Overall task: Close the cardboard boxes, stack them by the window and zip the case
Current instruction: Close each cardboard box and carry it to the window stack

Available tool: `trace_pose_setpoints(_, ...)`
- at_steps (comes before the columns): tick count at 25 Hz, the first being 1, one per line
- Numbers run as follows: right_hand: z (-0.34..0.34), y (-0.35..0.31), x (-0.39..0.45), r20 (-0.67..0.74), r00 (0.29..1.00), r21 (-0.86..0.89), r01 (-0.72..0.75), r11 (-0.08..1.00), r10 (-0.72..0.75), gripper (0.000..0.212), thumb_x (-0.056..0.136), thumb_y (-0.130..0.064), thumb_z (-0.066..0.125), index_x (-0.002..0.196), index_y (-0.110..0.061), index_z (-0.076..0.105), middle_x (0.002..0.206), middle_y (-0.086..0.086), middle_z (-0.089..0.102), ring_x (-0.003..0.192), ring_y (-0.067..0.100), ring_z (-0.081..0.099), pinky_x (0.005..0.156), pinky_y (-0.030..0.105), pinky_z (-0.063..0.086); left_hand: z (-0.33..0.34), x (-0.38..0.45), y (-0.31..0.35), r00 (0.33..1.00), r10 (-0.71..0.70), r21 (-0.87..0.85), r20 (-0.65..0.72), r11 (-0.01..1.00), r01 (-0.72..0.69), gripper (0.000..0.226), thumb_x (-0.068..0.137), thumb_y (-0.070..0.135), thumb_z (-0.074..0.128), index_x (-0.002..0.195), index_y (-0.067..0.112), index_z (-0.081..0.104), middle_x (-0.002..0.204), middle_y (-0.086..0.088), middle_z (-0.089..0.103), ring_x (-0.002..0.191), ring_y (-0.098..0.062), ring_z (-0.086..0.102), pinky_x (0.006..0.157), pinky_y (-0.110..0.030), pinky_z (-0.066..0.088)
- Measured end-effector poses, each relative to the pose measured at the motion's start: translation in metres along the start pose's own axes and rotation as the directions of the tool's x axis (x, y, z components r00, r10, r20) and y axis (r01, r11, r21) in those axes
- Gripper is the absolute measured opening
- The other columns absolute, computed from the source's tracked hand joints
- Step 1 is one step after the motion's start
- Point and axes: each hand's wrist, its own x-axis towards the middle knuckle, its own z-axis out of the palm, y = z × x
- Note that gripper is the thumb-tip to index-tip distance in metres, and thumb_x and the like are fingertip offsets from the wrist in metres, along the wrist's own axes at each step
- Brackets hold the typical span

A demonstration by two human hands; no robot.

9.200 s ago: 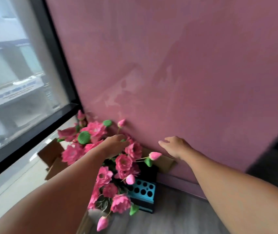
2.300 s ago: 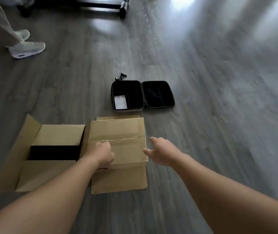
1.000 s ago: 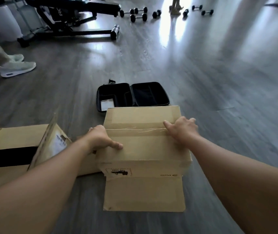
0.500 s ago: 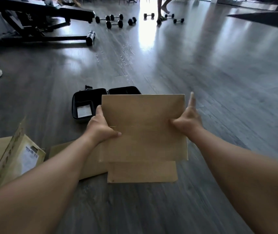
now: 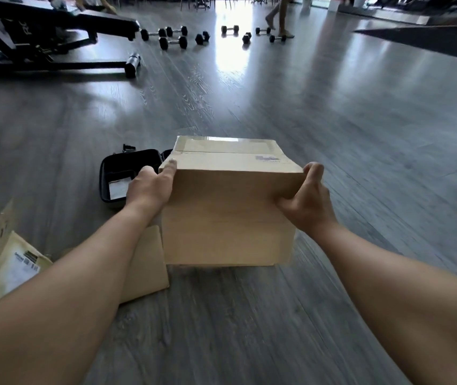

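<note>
Cardboard box [image 5: 227,215], purple print blurred, unreadable

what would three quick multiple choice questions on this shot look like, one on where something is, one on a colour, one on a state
1. Where is the case relative to the held cardboard box?
A. To its left and behind it on the floor
B. On top of it
C. To its right

2. What colour is the case?
A. Pink
B. Black
C. White

3. What state is the held cardboard box in?
A. Flaps wide open
B. Crushed flat
C. Closed, gripped on both sides

Answers:
1. A: the case lies on the floor beyond the left hand, partly hidden by the box.
2. B: its shell and lining look black, with a pale card inside.
3. C: the top flaps lie shut, and the left hand and right hand press opposite sides.
</note>
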Motion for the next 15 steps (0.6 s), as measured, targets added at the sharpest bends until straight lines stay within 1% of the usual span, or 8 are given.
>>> trace_pose_setpoints(2, -0.003, -0.002, 0.005, -0.020, 0.998, 0.031, -0.063, 0.998, 0.064, 0.067, 0.071, -0.047, 0.078, 0.113, -0.024, 0.032, 0.109, 0.007, 0.053, 0.090, 0.027, 0.059, 0.068, 0.032, 0.043, 0.002, -0.001, -0.001, 1.000, -0.006, -0.034, -0.017, 0.999, 0.005, 0.062, 0.084, 0.071, 0.045, 0.104, 0.014, 0.058, 0.102, -0.006, 0.059, 0.094, -0.028, 0.051, 0.076, -0.038, 0.042)
trace_pose_setpoints(5, -0.006, -0.003, 0.009, -0.030, 0.995, -0.011, -0.101, 0.995, 0.100, 0.085, 0.078, -0.064, 0.072, 0.141, -0.017, 0.040, 0.122, 0.014, 0.049, 0.106, 0.030, 0.055, 0.086, 0.032, 0.041, 0.000, 0.000, 0.003, 0.999, 0.050, -0.158, 0.022, 0.986, -0.045, 0.054, 0.077, 0.065, 0.049, 0.085, 0.013, 0.064, 0.088, -0.005, 0.065, 0.090, -0.032, 0.061, 0.079, -0.044, 0.050)
trace_pose_setpoints(6, -0.008, -0.002, 0.010, -0.044, 0.993, -0.023, -0.112, 0.993, 0.111, 0.087, 0.081, -0.066, 0.068, 0.144, -0.012, 0.043, 0.124, 0.017, 0.050, 0.111, 0.032, 0.053, 0.089, 0.031, 0.038, -0.002, 0.000, 0.005, 0.997, 0.069, -0.207, 0.037, 0.976, -0.060, 0.054, 0.075, 0.063, 0.051, 0.082, 0.011, 0.067, 0.084, -0.006, 0.066, 0.088, -0.033, 0.063, 0.080, -0.047, 0.053)
trace_pose_setpoints(8, -0.012, -0.001, 0.012, -0.068, 0.992, -0.011, -0.112, 0.994, 0.111, 0.081, 0.085, -0.067, 0.064, 0.137, -0.007, 0.051, 0.119, 0.016, 0.049, 0.111, 0.032, 0.053, 0.088, 0.029, 0.037, -0.004, -0.001, 0.006, 0.991, 0.104, -0.328, 0.080, 0.942, -0.073, 0.048, 0.073, 0.055, 0.058, 0.081, 0.009, 0.070, 0.077, -0.004, 0.067, 0.081, -0.032, 0.065, 0.075, -0.050, 0.055)
trace_pose_setpoints(10, -0.017, 0.004, 0.010, -0.084, 0.993, 0.005, -0.080, 0.997, 0.081, 0.070, 0.083, -0.065, 0.068, 0.126, -0.011, 0.058, 0.113, 0.009, 0.047, 0.100, 0.021, 0.053, 0.084, 0.029, 0.043, -0.004, -0.005, 0.004, 0.978, 0.125, -0.430, 0.168, 0.902, -0.041, 0.039, 0.071, 0.046, 0.067, 0.086, 0.011, 0.070, 0.076, -0.001, 0.068, 0.076, -0.025, 0.066, 0.062, -0.044, 0.056)
trace_pose_setpoints(11, -0.019, 0.007, 0.008, -0.083, 0.994, 0.016, -0.069, 0.997, 0.070, 0.068, 0.080, -0.062, 0.072, 0.124, -0.012, 0.057, 0.113, 0.006, 0.047, 0.094, 0.014, 0.051, 0.082, 0.027, 0.045, -0.004, -0.008, 0.001, 0.971, 0.116, -0.441, 0.211, 0.897, -0.012, 0.036, 0.068, 0.042, 0.070, 0.090, 0.014, 0.068, 0.080, -0.001, 0.069, 0.076, -0.023, 0.067, 0.059, -0.040, 0.056)
trace_pose_setpoints(13, -0.019, 0.019, -0.001, -0.022, 0.997, 0.037, -0.078, 0.996, 0.079, 0.069, 0.073, -0.054, 0.082, 0.121, -0.015, 0.051, 0.114, 0.003, 0.046, 0.089, 0.005, 0.046, 0.074, 0.019, 0.045, 0.000, -0.015, -0.007, 0.961, 0.081, -0.389, 0.265, 0.921, 0.030, 0.044, 0.060, 0.034, 0.075, 0.098, 0.018, 0.061, 0.089, -0.003, 0.070, 0.079, -0.021, 0.067, 0.063, -0.038, 0.057)
trace_pose_setpoints(15, -0.017, 0.032, -0.012, 0.099, 0.986, 0.043, -0.138, 0.989, 0.133, 0.068, 0.069, -0.048, 0.086, 0.114, -0.019, 0.045, 0.113, 0.002, 0.050, 0.091, 0.007, 0.051, 0.070, 0.023, 0.050, 0.006, -0.021, -0.020, 0.944, 0.043, -0.315, 0.327, 0.947, 0.066, 0.050, 0.057, 0.022, 0.073, 0.104, 0.022, 0.055, 0.097, -0.006, 0.069, 0.081, -0.022, 0.065, 0.063, -0.038, 0.054)
